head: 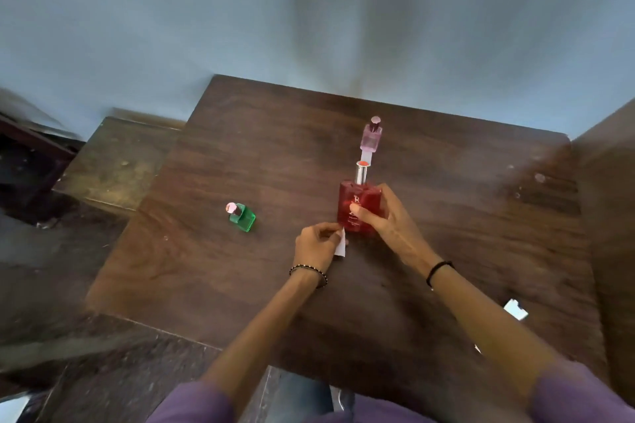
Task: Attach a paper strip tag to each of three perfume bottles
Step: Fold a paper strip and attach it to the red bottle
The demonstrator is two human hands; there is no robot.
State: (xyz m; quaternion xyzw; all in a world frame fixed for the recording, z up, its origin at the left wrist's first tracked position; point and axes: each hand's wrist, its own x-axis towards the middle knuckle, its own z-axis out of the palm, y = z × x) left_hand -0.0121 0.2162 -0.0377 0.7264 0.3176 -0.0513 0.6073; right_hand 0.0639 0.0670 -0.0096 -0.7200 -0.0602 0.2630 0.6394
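red bottle, upright, silver-capped, white paper strip at its lower corner

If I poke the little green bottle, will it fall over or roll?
The green bottle looks squat and flat-sided, standing upright on the table, so it would probably slide rather than tip or roll. It looks like glass, so likely slippery and breakable if knocked off. Its round cap might roll if it came off.
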